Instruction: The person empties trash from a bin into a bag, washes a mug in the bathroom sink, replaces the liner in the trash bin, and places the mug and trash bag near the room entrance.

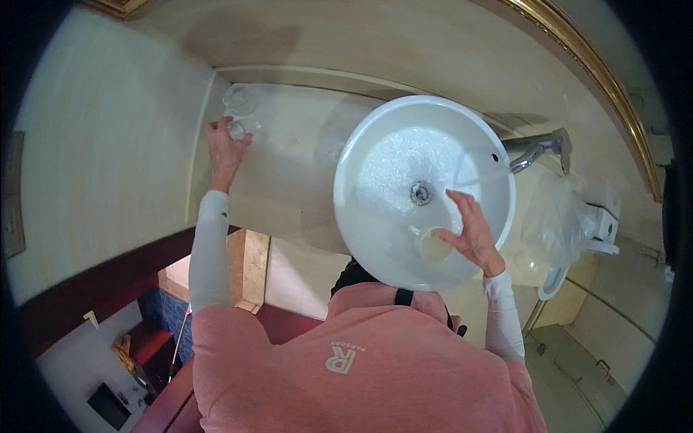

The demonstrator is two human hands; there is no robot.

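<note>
A: Where was the left hand [225, 148]?

B: Stretched out far to the person's left, at the back corner of the beige counter [289, 180]. Fingers were curled round a small clear glass [236, 130] standing on the counter, so gripping it from the near side.

A: Anything beside it?

B: Yes, a 2nd clear glass [240, 99], larger, just behind the 1st and right up vs. the wall. Whether the two touched, couldn't tell.

A: And the right hand [473, 229]?

B: Over the round white basin [375, 216], at its near right rim. It held a small cup [434, 245] w/ pale, milky contents. Thumb and palm were wrapped on the cup's right side, while the other fingers were spread upward toward the drain [421, 193]. So closed on the cup, loosely.

A: Cup inside the bowl or outside?

B: Inside the rim, near the front wall, well apart from the drain.

A: Water?

B: A thin stream ran from the chrome tap [538, 149] at the right across into the bowl, and the basin's inner surface looked wet and glistening.

A: What else was around?

B: A crumpled clear plastic bag [559, 216] on the counter right of the basin, below the tap. A gold-framed mirror edge [599, 79] ran along the wall at upper right. The person wore a pink top [346, 361] w/ white sleeves [209, 252].
</note>
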